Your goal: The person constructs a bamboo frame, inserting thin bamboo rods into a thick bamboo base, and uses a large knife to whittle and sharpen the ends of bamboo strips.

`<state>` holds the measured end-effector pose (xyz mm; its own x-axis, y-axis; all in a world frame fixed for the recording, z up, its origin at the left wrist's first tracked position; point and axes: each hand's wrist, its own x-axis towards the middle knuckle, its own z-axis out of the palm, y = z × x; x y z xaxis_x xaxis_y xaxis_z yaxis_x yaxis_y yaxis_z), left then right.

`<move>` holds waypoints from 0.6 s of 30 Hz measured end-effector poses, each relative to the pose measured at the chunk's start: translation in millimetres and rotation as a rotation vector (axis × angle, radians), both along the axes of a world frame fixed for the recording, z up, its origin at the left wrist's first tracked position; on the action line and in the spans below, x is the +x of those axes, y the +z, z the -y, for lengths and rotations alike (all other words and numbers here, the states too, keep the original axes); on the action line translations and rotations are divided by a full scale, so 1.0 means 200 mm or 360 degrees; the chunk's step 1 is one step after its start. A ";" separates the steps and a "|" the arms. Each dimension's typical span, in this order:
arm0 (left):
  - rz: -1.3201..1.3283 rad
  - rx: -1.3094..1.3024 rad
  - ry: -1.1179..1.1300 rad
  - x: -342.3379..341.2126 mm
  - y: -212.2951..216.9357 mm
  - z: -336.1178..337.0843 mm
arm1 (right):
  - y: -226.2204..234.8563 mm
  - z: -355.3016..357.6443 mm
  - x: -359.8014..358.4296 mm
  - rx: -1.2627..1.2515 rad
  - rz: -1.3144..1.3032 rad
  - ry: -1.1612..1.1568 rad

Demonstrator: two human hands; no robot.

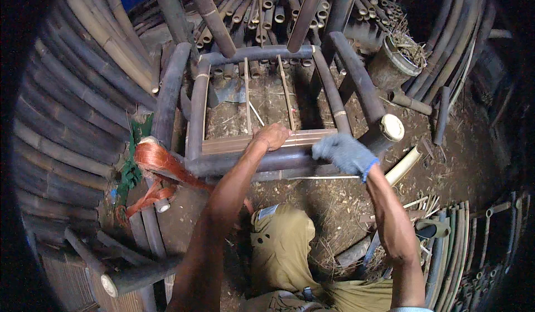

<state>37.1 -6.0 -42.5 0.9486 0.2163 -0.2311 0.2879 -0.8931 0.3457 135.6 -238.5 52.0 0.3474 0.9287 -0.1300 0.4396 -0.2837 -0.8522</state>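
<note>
A dark bamboo chair frame [192,117] stands in front of me. Split bamboo slats [223,145] lie side by side across the front of its seat, over two thin lengthwise strips [285,92]. My bare left hand [272,137] presses down on the slats near their middle, fingers bent against them. To its right, my right hand [345,151], in a grey glove with a blue cuff, is curled above the thick front rail [273,160], near the slats' right end. Its fingers are partly hidden, so anything inside them does not show.
Orange plastic twine [161,159] hangs at the chair's left front corner. Bamboo poles [72,100] line the left side, and cut lengths [278,15] are stacked behind. A bucket of shavings [398,61] stands at the back right. A split bamboo piece [404,166] lies on the littered ground.
</note>
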 end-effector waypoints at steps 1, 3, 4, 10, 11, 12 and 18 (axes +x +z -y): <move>-0.0090 0.0028 0.0110 -0.04 0.01 -0.03 | 0.25 -0.05 -0.09 0.0012 0.0123 -0.0052; -0.0106 -0.0006 0.0181 -0.03 0.04 0.04 | 0.47 -0.05 -0.08 0.0081 0.0404 -0.0123; -0.0050 -0.0032 0.0206 -0.05 0.05 0.04 | 0.54 -0.05 -0.09 0.0446 0.0265 -0.0213; -0.0053 0.0057 -0.0006 0.00 0.08 0.03 | 0.42 0.08 0.07 -0.0202 0.1427 -0.0462; -0.0044 0.0095 -0.0057 0.00 -0.04 -0.05 | 0.25 0.13 0.12 -0.0578 0.1587 -0.0265; -0.0037 0.0139 -0.0106 -0.01 -0.10 -0.12 | 0.11 0.16 0.09 -0.0836 0.1590 0.0057; -0.0134 0.0007 0.0146 -0.05 0.16 0.08 | 0.07 0.05 -0.47 0.0081 0.0720 0.0264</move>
<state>26.2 -22.7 -10.0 0.9020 0.3028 -0.3077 0.3965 -0.8630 0.3131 40.9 -248.8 65.1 0.2053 0.9776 0.0468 0.8050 -0.1414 -0.5762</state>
